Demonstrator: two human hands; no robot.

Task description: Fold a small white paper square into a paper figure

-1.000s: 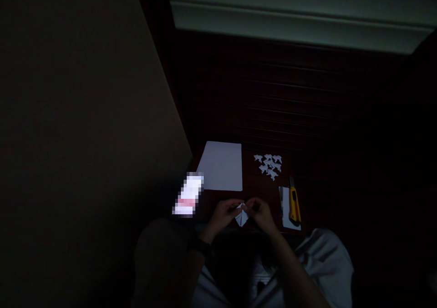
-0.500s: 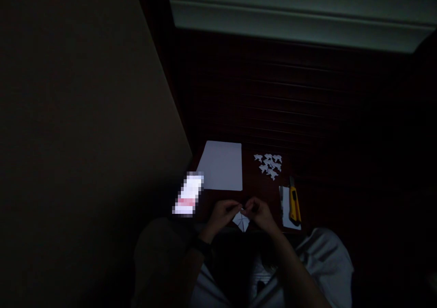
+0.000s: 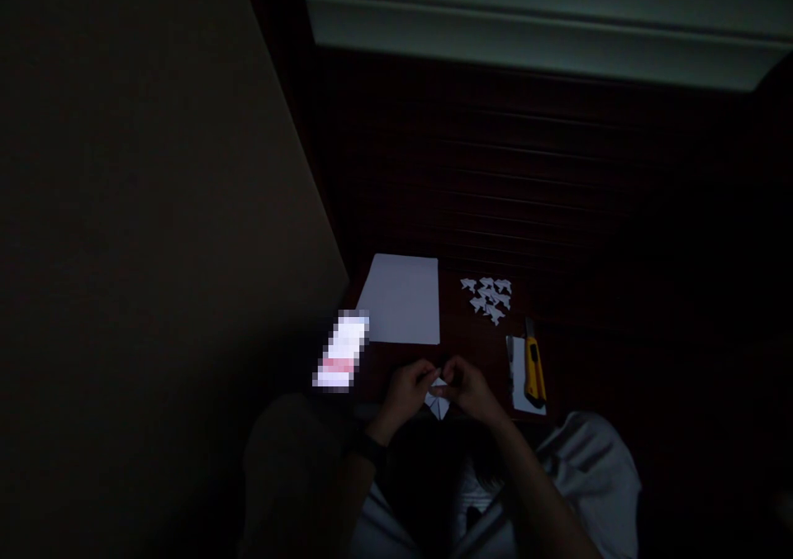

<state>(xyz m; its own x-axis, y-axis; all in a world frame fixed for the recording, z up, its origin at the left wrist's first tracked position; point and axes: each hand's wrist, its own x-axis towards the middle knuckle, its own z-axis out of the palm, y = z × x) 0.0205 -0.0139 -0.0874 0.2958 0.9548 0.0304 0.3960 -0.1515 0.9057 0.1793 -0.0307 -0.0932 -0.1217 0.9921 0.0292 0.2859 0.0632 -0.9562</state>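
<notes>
Between my hands is a small folded piece of white paper (image 3: 439,407), its creases meeting near the middle and one corner pointing towards me. My left hand (image 3: 409,390) pinches its left upper edge. My right hand (image 3: 466,386) is closed on the right upper side, its thumb lying across the paper. The fingers hide much of the paper's top. Past my hands, on the dark table, lie a stack of white paper sheets (image 3: 405,299) and, to the right, a cluster of several small folded paper figures (image 3: 489,296).
A yellow utility knife (image 3: 534,373) with its blade out lies on small white paper (image 3: 518,386) at the table's right. A lit phone with a blurred screen (image 3: 342,352) is at the left edge. A wall (image 3: 186,171) rises on the left; dark slats (image 3: 496,179) stand behind the table.
My left hand has shifted slightly along the paper's edge. My right thumb has moved further across the folded paper, covering more of it. The other things stay where they were.
</notes>
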